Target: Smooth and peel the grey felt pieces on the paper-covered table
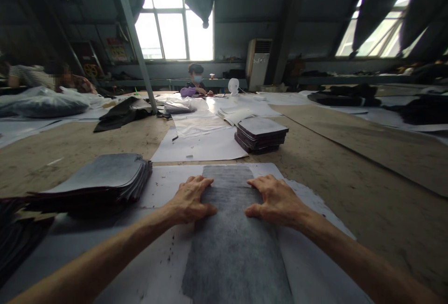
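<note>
A long grey piece of felt-like fabric [238, 252] lies flat on white paper [164, 257] in front of me, running away from my body. My left hand [192, 200] rests at its left edge, thumb and fingers apart, the tips touching the top surface. Opposite it, my right hand [271, 200] lies on the right edge in the same way, with a gap between thumb and fingers. Neither hand is closed around anything. To the left of my left hand is a stack of grey cut pieces [101, 173] with dark edges.
Beyond my hands stands a smaller stack of dark-edged pieces [261, 133] next to white sheets [203, 145]. Darker layered pieces [17, 243] sit at the lower left. A metal post [135, 38] rises at the left. Across the table a masked person [196, 82] sits near a white fan [233, 86].
</note>
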A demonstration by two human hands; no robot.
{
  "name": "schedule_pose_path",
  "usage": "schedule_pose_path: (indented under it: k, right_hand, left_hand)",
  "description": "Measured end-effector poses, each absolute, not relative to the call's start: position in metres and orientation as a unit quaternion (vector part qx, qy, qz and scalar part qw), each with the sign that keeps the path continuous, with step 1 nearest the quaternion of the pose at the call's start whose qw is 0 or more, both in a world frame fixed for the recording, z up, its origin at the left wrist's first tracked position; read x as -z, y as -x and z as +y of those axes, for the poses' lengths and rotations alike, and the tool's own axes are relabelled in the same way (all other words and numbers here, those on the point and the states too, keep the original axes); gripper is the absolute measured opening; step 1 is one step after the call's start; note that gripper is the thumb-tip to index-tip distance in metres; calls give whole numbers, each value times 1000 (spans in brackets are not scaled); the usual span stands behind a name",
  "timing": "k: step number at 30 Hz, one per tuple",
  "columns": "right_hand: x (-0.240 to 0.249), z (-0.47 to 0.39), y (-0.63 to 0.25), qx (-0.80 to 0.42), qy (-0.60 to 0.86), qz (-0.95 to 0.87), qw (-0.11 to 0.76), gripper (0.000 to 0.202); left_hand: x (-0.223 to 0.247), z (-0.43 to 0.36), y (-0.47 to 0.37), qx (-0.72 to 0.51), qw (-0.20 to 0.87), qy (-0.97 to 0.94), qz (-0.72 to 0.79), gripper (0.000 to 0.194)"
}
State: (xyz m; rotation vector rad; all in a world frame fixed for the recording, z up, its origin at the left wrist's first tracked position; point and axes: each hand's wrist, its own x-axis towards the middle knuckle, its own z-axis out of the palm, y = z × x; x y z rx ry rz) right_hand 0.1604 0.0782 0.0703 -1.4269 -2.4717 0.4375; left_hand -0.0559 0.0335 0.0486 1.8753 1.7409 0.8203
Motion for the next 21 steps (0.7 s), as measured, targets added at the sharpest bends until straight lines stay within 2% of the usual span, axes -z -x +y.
schedule_pose_path:
  k: [4, 8, 14, 19, 21]
  right_hand:
    - [-68, 84, -157, -194, 515, -823, 140, 48]
    - [-61, 81, -159, -233, 519, -801, 185, 31]
    - [-55, 69, -163, -258, 546, -754, 259, 28]
    - [-50, 68, -171, -321, 542, -729, 268, 15]
    - [-49, 58, -175, -306, 532, -733, 293, 10]
  left_hand:
    - [-57, 44, 55, -281, 213, -669, 654, 59]
    - [-55, 42, 54, -304, 218, -631, 680, 47]
    - [-41, 27, 57, -345, 277, -570, 692, 23]
    - [-36, 18, 57, -393, 324, -561, 653, 15]
    - [-36, 12, 55, -429, 324, -561, 630, 16]
